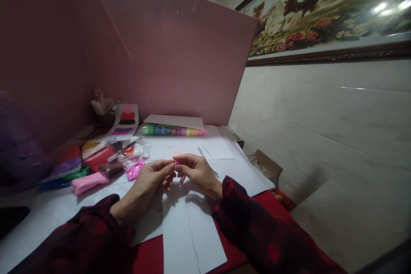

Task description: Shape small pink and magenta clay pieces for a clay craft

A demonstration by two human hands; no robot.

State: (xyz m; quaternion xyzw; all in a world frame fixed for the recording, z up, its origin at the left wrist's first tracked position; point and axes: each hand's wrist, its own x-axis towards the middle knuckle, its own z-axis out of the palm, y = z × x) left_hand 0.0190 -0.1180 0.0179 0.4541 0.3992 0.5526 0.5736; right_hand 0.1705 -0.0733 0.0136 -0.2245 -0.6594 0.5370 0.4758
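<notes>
My left hand (pixel 152 180) and my right hand (pixel 197 173) meet above the white papers, fingertips close together. Between the thumbs and index fingers of both is a small bit of pink clay (pixel 175 163), mostly covered by the fingers. Just left of my left hand lies a bright pink clay lump (pixel 135 170) in a clear wrapper. Below my hands, a white sheet (pixel 205 239) with a wavy drawn line hangs over the table's front edge.
Colourful clay packets (pixel 91 182) are piled at the left. Behind stand a box of coloured clay (pixel 173 131) and a colour-swatch sheet (pixel 130 115). A pen (pixel 201 151) lies beyond my right hand. An open cardboard box (pixel 266 165) sits right of the table.
</notes>
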